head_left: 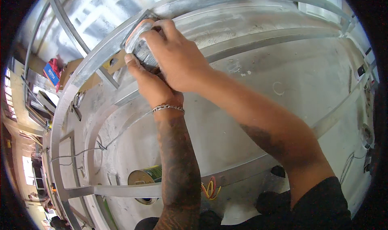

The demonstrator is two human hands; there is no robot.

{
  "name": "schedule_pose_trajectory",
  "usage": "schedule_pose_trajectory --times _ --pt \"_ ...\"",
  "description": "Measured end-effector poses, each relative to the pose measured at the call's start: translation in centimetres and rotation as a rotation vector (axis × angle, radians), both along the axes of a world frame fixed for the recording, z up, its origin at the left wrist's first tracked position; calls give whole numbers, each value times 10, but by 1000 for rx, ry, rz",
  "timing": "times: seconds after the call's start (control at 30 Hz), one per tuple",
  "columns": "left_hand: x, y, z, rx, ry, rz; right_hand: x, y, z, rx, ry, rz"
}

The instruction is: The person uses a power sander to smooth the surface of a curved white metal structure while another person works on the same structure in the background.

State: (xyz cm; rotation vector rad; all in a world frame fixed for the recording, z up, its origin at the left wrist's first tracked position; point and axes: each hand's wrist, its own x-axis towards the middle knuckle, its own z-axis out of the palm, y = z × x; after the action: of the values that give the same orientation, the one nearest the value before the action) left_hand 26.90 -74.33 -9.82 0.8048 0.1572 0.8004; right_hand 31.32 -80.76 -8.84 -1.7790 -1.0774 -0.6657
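Both of my hands grip a dusty palm sander (144, 55) with a square, flat pad and an orange band near the pad. The pad lies against the curved grey metal frame (87, 66) at the far upper left of centre. My left hand (152, 84), with a chain bracelet at its wrist, is closed round the near end of the sander, its thumb along the side. Over the sander's top and right side, my right hand (180, 60) is closed with its fingers bent. The hands hide part of the sander's body.
A round tin can (140, 177) stands behind the near frame bar, beside yellow and red wires (211, 189). A grey cable (87, 150) crosses the left bars. A blue box (51, 74) and cardboard (83, 77) sit at the left. Further curved bars (275, 38) span the far side.
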Motion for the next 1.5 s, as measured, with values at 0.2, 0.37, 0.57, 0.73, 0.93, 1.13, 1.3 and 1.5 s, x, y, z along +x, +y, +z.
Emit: schedule_pose_trajectory --times 0.2,0.37,0.57,0.73,0.93,1.13,1.3,1.5 --pt "-4 3 -2 -38 46 -11 -1 6 -3 20 -14 -29" --pt "3 -7 2 -39 56 -23 1 -5 -4 10 29 -75" --pt "9 -19 -1 45 159 -69 11 -21 -13 19 10 -121" --pt "15 -21 -9 26 220 -85 12 -27 -20 40 70 -152" --pt "8 -8 -11 0 236 -80 8 -14 -21 22 20 -135" --pt "3 -3 -7 -88 95 4 4 -2 -13 9 0 -64" --pt "-2 3 -12 -75 -11 -13 -4 5 -8 -70 63 16" --pt "-1 3 -10 -54 62 -3 -3 5 -15 -17 60 -95"
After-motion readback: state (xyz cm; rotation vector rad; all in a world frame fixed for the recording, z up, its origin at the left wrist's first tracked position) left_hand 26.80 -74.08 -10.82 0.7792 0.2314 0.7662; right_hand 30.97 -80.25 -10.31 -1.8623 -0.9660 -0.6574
